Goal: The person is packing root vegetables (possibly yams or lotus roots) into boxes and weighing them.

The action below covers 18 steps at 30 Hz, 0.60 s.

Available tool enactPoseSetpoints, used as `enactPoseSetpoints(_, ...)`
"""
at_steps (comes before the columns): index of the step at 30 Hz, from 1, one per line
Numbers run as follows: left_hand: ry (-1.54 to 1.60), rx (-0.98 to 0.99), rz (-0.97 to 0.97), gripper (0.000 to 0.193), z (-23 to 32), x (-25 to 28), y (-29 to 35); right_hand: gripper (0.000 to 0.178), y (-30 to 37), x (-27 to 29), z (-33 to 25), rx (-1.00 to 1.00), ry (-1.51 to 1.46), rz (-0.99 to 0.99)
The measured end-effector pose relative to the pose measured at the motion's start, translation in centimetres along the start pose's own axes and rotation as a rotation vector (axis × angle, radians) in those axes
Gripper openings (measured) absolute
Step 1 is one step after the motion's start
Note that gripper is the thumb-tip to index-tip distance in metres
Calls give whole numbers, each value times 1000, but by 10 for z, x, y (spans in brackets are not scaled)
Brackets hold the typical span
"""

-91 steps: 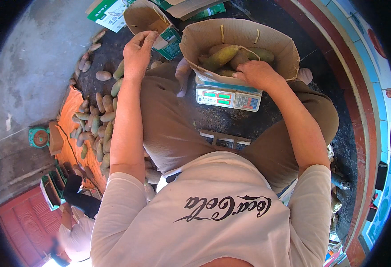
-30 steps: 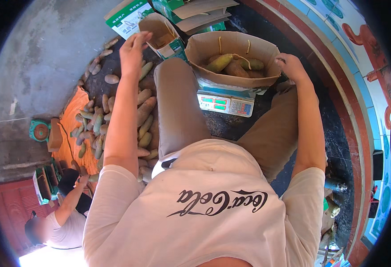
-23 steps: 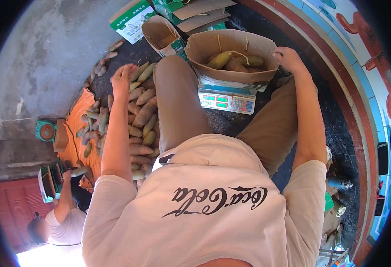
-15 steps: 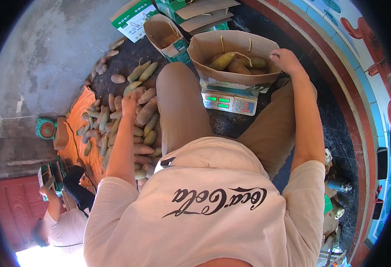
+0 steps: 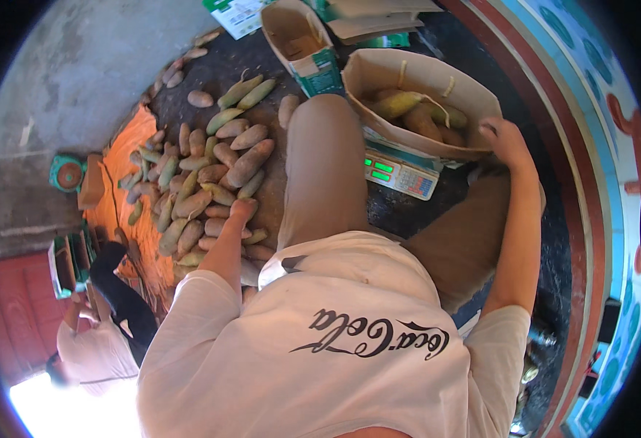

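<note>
My left hand [image 5: 243,210] is lowered over a pile of long green and brownish root vegetables [image 5: 250,162] left of my left knee. Its fingers point down and are hidden, so I cannot see whether it grips one. My right hand [image 5: 507,141] is at the right corner of an open cardboard box [image 5: 379,69], fingers curled over the rim. Inside the box lie several of the same vegetables [image 5: 421,121], one with a thin pale stalk. The box stands on a digital scale [image 5: 402,177] with lit green displays, between my knees.
A narrower open carton [image 5: 310,64] stands left of the box, with flattened cartons [image 5: 379,18] behind. An orange sheet [image 5: 112,208] lies under the pile's left side. At lower left another person [image 5: 96,343] sits by green cartons [image 5: 68,263]. A tiled wall [image 5: 598,66] curves along the right.
My left hand has come down toward me over the pile. The whole view has shifted, with the box and scale now further right; my right hand stays at the box's corner.
</note>
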<state>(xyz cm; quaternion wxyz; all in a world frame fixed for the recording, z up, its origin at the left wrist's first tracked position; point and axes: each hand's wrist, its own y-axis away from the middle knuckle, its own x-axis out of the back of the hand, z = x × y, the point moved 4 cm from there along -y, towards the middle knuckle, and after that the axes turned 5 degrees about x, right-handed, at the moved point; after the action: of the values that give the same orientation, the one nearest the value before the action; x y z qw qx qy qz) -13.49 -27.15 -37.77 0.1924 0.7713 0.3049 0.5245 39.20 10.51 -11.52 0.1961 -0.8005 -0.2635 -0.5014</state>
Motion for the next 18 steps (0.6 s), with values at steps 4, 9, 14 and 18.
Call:
enactPoseSetpoints(4,309,177,-113,29,11,-17,5,24,7,3,2,-56,33,-24)
enactPoseSetpoints(9,241,106,-152,28,52,-34,14,23,11,5,-5,-61,15,-38)
enactPoseSetpoints(14,912,103,-409,38,107,24,44,23,16,5,5,-174,-27,-70)
enactPoseSetpoints(18,839,27,-332,47,155,-60,11,23,10,-1,4,-171,3,-122)
